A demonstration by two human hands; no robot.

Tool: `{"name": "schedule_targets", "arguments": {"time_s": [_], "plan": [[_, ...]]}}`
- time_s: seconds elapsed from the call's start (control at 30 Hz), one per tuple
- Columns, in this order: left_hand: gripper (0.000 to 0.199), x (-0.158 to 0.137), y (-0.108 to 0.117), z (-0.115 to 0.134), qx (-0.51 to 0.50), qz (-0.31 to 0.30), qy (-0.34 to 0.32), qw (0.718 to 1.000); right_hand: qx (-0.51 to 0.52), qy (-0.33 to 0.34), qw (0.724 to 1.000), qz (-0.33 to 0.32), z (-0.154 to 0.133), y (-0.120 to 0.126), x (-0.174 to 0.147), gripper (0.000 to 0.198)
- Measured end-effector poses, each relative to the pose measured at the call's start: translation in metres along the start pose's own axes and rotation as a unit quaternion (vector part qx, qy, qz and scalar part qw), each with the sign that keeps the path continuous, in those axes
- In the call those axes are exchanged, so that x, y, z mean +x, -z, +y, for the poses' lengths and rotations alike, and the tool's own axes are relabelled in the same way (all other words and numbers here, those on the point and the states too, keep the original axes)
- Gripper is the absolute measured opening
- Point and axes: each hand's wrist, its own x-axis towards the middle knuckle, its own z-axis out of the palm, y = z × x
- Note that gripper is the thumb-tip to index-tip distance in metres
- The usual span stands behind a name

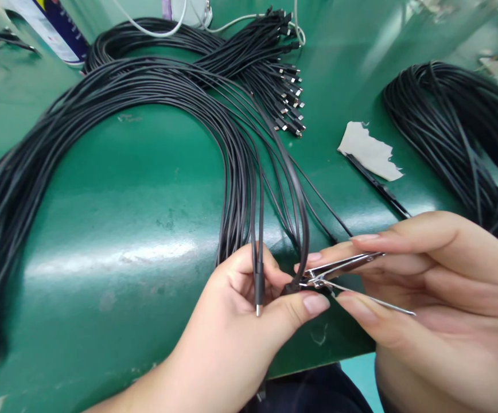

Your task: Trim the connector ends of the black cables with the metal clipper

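Observation:
My left hand (249,310) is closed around a black cable (296,189), its thumb and forefinger pinching the cable close to the connector end. Another cable plug (259,284) with a metal tip hangs over the same hand, and more cables run in behind its fingers. In my right hand (430,281) is a metal nail clipper (352,264), held between thumb and fingers with its lever raised. The clipper's jaws meet the pinched cable end just beside my left thumb. Exactly what lies between the jaws is too small to tell.
A thick bundle of black cables (146,86) arcs across the green table (124,172), with several plugs (292,103) at the back. Another cable coil (438,126) lies at right. Nearby are a torn paper piece (367,149), a black pen-like tool (378,186) and a spray can (55,28).

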Motion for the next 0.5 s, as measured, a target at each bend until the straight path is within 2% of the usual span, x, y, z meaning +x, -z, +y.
{"name": "schedule_targets", "arguments": {"time_s": [0.17, 0.37, 0.5], "plan": [[0.033, 0.0020, 0.0001, 0.0008, 0.007, 0.004, -0.005, 1.000, 0.000, -0.012, 1.000, -0.005, -0.0015, 0.0008, -0.0002, 0.047], [0.034, 0.0009, 0.0008, -0.0007, 0.013, 0.003, 0.006, 1.000, 0.018, 0.010, 1.000, -0.019, -0.0022, -0.0011, 0.0067, 0.049], [0.033, 0.0014, 0.0003, 0.0002, 0.008, 0.000, -0.002, 1.000, 0.004, -0.003, 1.000, 0.002, -0.0020, -0.0004, 0.0026, 0.047]]}}
